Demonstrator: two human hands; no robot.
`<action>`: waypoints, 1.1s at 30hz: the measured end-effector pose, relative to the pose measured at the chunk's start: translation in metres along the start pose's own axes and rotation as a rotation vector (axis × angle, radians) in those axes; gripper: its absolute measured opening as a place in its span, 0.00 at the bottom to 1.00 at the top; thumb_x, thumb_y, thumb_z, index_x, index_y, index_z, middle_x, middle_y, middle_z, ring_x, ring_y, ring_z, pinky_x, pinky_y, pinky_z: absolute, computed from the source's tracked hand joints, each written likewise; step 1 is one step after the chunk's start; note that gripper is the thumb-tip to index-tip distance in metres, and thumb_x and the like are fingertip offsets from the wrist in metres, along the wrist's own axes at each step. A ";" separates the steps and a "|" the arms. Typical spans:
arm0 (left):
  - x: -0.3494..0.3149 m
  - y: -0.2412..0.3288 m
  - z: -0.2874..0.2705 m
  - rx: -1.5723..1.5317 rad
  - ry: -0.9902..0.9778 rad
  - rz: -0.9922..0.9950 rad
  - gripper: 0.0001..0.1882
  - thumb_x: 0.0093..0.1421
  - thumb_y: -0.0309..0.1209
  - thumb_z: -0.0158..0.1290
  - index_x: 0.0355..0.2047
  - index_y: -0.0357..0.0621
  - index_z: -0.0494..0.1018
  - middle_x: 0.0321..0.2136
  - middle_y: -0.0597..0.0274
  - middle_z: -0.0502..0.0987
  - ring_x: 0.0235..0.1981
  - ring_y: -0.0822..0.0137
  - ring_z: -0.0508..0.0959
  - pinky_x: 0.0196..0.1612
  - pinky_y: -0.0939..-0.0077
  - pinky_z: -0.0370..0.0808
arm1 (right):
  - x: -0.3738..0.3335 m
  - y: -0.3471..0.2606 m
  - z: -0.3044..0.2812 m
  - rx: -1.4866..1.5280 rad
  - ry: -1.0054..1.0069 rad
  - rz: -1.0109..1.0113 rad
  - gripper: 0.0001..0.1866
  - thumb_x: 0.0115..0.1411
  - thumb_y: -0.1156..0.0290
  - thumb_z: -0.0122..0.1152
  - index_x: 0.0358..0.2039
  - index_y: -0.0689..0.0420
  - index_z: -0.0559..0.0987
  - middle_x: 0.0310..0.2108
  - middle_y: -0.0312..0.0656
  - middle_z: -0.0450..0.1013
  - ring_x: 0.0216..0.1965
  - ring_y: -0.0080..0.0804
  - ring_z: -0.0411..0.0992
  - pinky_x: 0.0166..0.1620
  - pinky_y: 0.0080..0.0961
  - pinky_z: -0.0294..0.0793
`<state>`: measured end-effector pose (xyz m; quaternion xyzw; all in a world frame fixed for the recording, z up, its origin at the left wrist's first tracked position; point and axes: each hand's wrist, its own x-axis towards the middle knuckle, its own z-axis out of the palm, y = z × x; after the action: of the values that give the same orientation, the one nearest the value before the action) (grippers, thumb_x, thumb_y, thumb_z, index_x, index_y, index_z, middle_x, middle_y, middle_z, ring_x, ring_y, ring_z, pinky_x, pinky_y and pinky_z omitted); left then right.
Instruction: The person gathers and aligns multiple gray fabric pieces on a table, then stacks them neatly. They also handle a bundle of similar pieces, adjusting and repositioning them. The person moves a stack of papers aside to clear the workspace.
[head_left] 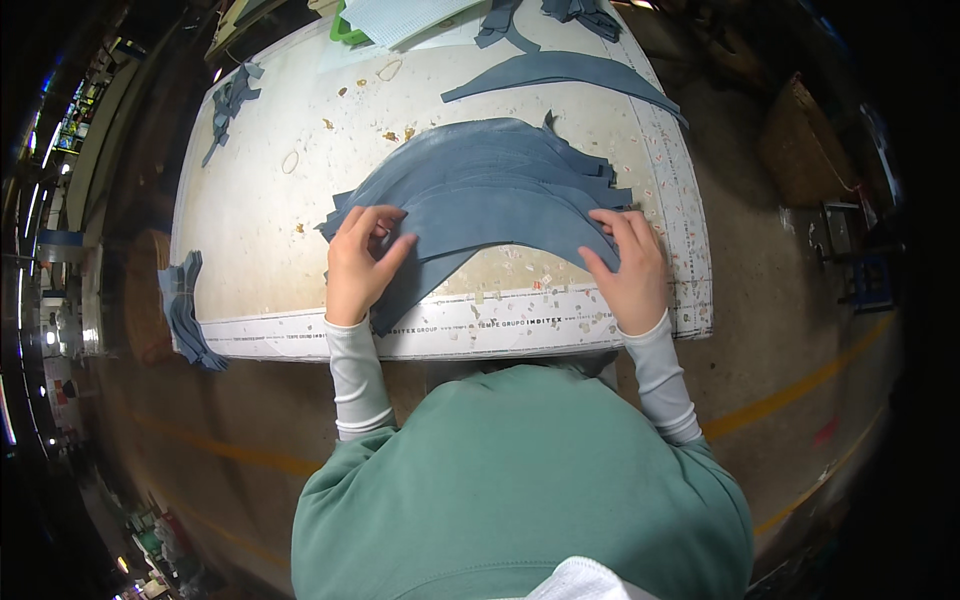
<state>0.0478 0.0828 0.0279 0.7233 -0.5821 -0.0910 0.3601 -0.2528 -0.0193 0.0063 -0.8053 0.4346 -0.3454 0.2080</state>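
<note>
Fanned stack of curved blue pieces [478, 172] is on the white table [270, 215], 12 o'clock from the wearer. Left hand [362, 262] at the stack's 8 o'clock, fingers curled, thumb apart; right hand [632, 268] at its 4 o'clock, thumb spread from fingers, can't tell how firmly either presses. Loose curved piece [560, 70] at stack's 1 o'clock.
</note>
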 end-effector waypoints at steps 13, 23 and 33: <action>-0.015 -0.006 -0.004 -0.047 -0.089 -0.145 0.12 0.54 0.30 0.64 0.32 0.40 0.72 0.22 0.64 0.72 0.22 0.75 0.68 0.25 0.79 0.66 | -0.002 -0.007 0.010 0.097 0.036 -0.046 0.14 0.50 0.74 0.69 0.38 0.58 0.79 0.32 0.41 0.74 0.36 0.40 0.73 0.40 0.32 0.72; 0.044 0.017 -0.015 -0.772 -0.196 -0.158 0.21 0.63 0.26 0.55 0.57 0.40 0.67 0.30 0.69 0.74 0.28 0.78 0.74 0.30 0.86 0.70 | 0.145 0.054 -0.049 0.432 -0.143 -0.054 0.09 0.62 0.71 0.60 0.41 0.60 0.80 0.28 0.31 0.77 0.27 0.13 0.70 0.29 0.18 0.72; 0.025 -0.002 -0.038 -0.616 0.241 -0.044 0.11 0.66 0.27 0.52 0.46 0.35 0.75 0.39 0.58 0.79 0.37 0.73 0.77 0.41 0.81 0.72 | 0.273 0.204 -0.006 0.258 -0.261 0.214 0.12 0.61 0.63 0.63 0.40 0.57 0.81 0.28 0.32 0.74 0.22 0.17 0.65 0.25 0.18 0.67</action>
<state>0.0781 0.0760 0.0619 0.5985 -0.4644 -0.1842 0.6263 -0.2660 -0.3591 -0.0166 -0.7591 0.4393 -0.2670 0.3995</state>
